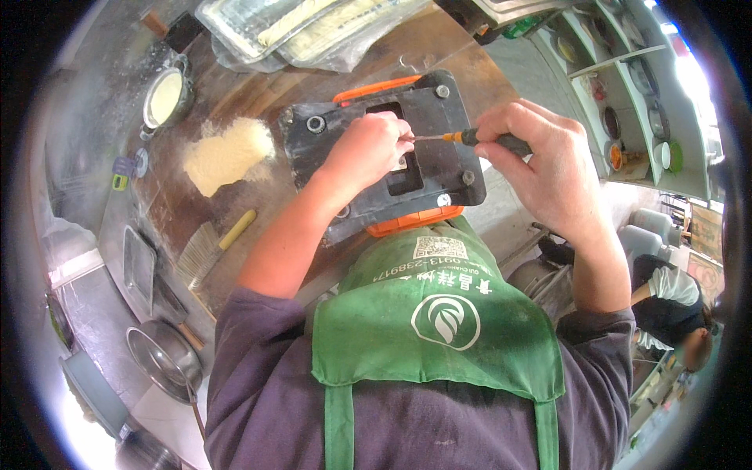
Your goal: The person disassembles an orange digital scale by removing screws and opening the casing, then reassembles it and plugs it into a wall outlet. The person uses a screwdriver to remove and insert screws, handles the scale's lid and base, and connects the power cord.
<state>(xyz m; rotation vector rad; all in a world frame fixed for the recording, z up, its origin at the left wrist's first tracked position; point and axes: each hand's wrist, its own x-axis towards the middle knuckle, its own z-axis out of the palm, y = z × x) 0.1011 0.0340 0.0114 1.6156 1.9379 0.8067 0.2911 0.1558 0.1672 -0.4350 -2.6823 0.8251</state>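
A black device (450, 164) with orange edges and round feet at its corners lies on the wooden table, feet facing up. A dark rectangular recess (405, 182) is open in its middle. My right hand (540, 157) grips a screwdriver (507, 142) by its black and orange handle, with the thin shaft pointing left. At the shaft's tip, over the recess, the fingers of my left hand (372, 145) are pinched together. Whatever they hold there is hidden or too small to name.
Left of the device are a pile of pale flour (227, 154), a yellow-handled brush (200, 252) and a pot of pale contents (165, 97). Trays of dough (313, 27) stand at the back. A steel pan (166, 359) sits lower left. Another person (667, 294) is at far right.
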